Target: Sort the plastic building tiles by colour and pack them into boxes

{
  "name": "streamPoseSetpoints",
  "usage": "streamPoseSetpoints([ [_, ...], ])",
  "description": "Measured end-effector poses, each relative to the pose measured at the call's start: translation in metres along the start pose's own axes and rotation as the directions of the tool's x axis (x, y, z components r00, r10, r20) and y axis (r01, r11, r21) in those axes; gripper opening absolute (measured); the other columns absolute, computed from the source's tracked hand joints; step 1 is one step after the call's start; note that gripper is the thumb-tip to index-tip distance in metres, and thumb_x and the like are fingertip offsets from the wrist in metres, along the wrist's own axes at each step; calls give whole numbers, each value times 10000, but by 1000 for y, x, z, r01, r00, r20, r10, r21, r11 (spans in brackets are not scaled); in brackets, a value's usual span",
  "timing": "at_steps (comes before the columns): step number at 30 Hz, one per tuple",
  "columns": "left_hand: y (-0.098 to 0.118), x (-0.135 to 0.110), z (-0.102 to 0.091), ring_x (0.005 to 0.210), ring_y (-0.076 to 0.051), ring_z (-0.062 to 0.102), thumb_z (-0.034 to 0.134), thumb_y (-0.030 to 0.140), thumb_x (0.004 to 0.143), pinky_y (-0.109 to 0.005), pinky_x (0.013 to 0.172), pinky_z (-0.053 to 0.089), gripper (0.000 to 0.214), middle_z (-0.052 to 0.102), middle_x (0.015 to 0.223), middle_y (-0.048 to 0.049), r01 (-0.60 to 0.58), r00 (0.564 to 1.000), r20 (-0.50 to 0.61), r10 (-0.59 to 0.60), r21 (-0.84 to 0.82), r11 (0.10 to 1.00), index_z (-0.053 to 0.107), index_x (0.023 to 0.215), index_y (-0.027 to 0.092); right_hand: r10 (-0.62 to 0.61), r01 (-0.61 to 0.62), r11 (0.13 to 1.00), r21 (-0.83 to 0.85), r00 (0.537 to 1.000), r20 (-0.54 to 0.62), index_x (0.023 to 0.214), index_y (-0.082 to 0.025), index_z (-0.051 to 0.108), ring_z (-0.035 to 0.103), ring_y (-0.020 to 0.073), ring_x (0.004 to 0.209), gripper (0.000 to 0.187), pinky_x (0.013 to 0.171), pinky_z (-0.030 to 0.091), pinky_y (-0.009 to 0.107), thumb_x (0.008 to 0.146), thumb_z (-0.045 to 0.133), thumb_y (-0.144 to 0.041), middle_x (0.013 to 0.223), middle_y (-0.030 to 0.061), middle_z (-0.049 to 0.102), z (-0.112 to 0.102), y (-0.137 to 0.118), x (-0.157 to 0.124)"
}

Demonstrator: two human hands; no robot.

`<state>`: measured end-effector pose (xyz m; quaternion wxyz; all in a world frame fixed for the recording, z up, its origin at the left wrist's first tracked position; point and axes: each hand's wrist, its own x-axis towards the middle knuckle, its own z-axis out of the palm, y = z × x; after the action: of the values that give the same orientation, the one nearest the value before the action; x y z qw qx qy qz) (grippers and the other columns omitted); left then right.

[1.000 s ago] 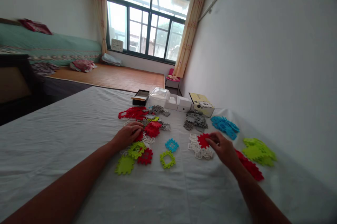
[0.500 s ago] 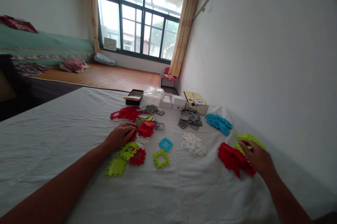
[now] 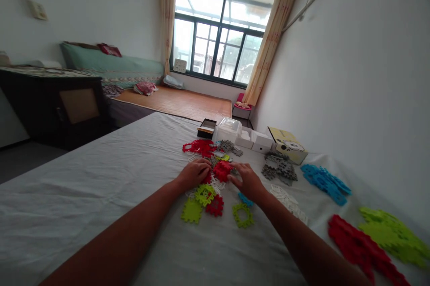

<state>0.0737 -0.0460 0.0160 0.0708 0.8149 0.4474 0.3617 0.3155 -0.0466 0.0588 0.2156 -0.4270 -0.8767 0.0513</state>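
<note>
A mixed pile of flat plastic interlocking building pieces with toothed edges lies mid-table. My left hand rests on the pile's left side, fingers stretched over it, beside a red piece partly under them. My right hand is at the pile's right side, thumb and fingers apart, close against the red toothed pieces. Nearer me lie a lime frame piece, a lime solid piece and a red piece. A lime square frame sits apart, and a blue frame is partly hidden by my right hand.
Sorted heaps lie rightward: grey, white partly behind my right forearm, blue, red and lime. Behind them stand a black box, a clear plastic container, white boxes and a yellow box.
My right hand has moved left from the red and lime heaps to the central pile. The left hand stays on the pile. The camera view has turned left.
</note>
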Motion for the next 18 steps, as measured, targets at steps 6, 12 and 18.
streamPoseSetpoints([
  [6,-1,0,2,937,-165,587,460,191,856,-284,894,443,235,662,990,-41,-32,999,-17,32,-1,999,695,868,195,-53,54,998,-20,998,37,1230,-261,552,525,237,1072,485,943,402,355,770,645,-386,1224,51,599,15,-18,19],
  [12,-2,1,3,932,-168,590,447,210,867,-288,892,448,244,662,982,-46,-25,999,-25,25,-1,1000,691,868,196,-60,60,998,-25,998,-17,1153,-253,587,615,193,988,303,873,453,308,904,451,-359,1106,45,670,8,-15,-2],
  [18,-2,1,2,943,-175,596,444,225,871,-294,889,457,243,665,1002,-55,3,1000,-15,-3,-3,1000,684,854,190,117,-104,990,93,982,-147,1149,-216,569,677,206,862,308,765,501,307,902,413,-316,971,65,714,13,18,-8],
])
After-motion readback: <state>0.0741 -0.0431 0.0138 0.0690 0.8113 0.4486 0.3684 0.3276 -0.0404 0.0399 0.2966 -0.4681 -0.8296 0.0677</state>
